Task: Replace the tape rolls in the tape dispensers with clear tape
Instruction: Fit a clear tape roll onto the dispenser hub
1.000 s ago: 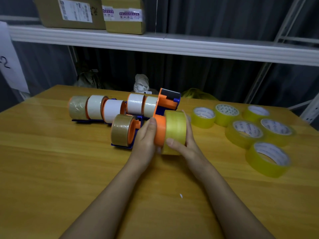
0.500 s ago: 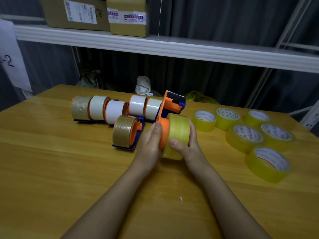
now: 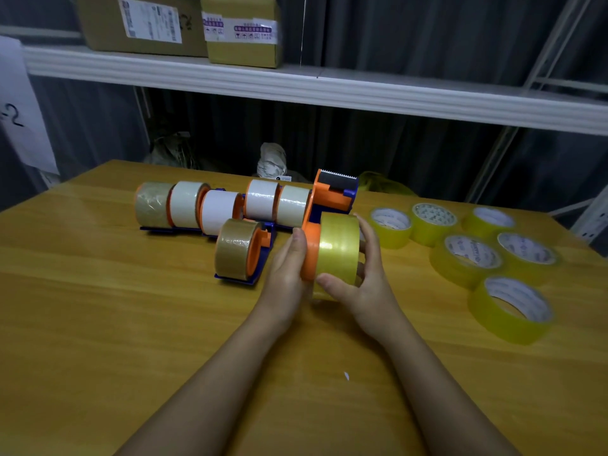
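I've got the glossy yellow-tinted clear tape roll (image 3: pixel 339 250) seated against the orange plastic hub of the orange-and-blue tape dispenser (image 3: pixel 332 200), near the middle of the wooden surface (image 3: pixel 98 324), toward its far edge. My right hand (image 3: pixel 362 284) is curled round the roll, thumb on its near face, fingers wrapped behind it. My left hand (image 3: pixel 289 268) grips the orange hub side, thumb up along the flange. The roll's film is smooth and reflective, with a bright highlight band across its width.

The dispenser's serrated cutter head, black and orange, sticks up behind the roll. Left of it is a row of loaded dispensers (image 3: pixel 220 205): matte white rolls and one wrinkled brown roll on orange hubs with blue bases. A separate brown tape dispenser (image 3: pixel 238 250) sits just left of my left hand.

Six spare clear tape rolls (image 3: pixel 473 255) lie flat toward the right edge, white printed cardboard cores facing up. The surface is yellow woodgrain laminate with a slight sheen.
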Tool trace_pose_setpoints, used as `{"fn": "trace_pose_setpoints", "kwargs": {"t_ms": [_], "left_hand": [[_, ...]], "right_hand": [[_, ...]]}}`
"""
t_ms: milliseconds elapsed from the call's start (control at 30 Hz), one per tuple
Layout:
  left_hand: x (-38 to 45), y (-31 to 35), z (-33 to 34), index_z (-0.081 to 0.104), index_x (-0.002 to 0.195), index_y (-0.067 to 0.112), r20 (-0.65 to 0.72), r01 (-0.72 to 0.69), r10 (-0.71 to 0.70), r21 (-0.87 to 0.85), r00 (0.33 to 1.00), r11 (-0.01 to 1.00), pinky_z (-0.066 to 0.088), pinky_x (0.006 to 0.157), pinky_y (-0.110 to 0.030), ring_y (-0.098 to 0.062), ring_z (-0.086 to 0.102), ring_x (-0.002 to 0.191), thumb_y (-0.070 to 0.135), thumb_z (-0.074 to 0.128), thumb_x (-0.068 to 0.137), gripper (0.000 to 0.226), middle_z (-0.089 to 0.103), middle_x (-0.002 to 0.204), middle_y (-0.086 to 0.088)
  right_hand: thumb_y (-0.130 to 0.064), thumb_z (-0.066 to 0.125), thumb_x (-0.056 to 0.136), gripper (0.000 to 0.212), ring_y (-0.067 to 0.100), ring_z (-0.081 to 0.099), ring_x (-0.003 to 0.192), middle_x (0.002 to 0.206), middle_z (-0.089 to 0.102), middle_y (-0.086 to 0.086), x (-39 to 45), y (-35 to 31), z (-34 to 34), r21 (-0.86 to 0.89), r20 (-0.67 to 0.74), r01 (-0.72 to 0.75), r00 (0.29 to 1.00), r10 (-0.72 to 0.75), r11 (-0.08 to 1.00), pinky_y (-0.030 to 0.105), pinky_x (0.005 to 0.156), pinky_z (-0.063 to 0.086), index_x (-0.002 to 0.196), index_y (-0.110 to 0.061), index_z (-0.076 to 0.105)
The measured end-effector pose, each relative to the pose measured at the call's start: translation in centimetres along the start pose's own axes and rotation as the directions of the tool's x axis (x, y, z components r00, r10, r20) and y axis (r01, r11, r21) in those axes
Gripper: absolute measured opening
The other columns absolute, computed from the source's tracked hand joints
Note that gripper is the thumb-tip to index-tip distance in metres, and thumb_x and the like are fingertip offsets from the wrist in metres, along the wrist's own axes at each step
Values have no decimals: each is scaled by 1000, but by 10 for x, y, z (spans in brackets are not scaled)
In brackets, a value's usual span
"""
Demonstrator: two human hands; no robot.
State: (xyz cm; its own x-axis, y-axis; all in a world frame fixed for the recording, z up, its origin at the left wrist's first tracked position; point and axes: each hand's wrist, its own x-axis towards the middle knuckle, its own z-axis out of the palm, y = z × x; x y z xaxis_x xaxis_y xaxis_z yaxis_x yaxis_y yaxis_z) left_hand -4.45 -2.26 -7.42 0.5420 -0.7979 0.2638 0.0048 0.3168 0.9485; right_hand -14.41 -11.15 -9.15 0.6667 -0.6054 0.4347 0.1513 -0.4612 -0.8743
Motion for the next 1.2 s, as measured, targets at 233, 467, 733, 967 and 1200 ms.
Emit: {"fn": "trace_pose_setpoints", "kwargs": {"t_ms": [233, 467, 733, 967, 1200], "left_hand": [[2, -5, -1, 62, 105, 23, -13, -72, 74, 139, 997, 988, 51, 89, -34, -16, 65, 99, 50, 26, 91, 47, 68, 104, -6], [-2, -4, 0, 58, 97, 26, 25, -138, 136, 212, 990, 967, 48, 74, -16, -4, 63, 85, 40, 26, 93, 36, 65, 90, 2], [3, -6, -7, 63, 106, 20, -45, -88, 96, 147, 994, 985, 51, 84, -32, -17, 65, 96, 50, 28, 94, 47, 69, 100, -6], [3, -4, -4, 63, 107, 21, -86, 4, -2, 25, 996, 1000, 49, 81, -30, -15, 68, 94, 52, 31, 86, 49, 72, 92, 1], [1, -3, 0, 63, 107, 16, -58, -18, 23, 88, 998, 996, 51, 84, -32, -18, 65, 96, 55, 32, 95, 51, 68, 99, -7]], "right_hand": [[-56, 69, 65, 82, 11, 52, 122, 137, 47, -2, 2, 2, 4, 71, 28, -72, 997, 70, 995, 19, 89, 48, 134, -51, 25], [-59, 64, 62, 53, 15, 65, 101, 127, 53, -2, -1, -10, 8, 187, 104, -231, 971, 214, 955, 35, 62, 58, 95, -86, 33], [-51, 72, 65, 92, 5, 48, 126, 141, 40, -12, 2, -3, 3, 130, 110, -103, 990, 89, 986, 20, 93, 47, 138, -53, 16], [-56, 69, 66, 95, 10, 52, 120, 139, 42, -7, -2, -2, 4, 16, 24, -68, 997, 67, 998, 26, 89, 52, 146, -46, 19], [-57, 62, 67, 75, 8, 57, 112, 123, 53, -10, 1, -3, 8, 86, -37, -60, 997, 64, 994, 20, 85, 48, 133, -47, 28]]}}
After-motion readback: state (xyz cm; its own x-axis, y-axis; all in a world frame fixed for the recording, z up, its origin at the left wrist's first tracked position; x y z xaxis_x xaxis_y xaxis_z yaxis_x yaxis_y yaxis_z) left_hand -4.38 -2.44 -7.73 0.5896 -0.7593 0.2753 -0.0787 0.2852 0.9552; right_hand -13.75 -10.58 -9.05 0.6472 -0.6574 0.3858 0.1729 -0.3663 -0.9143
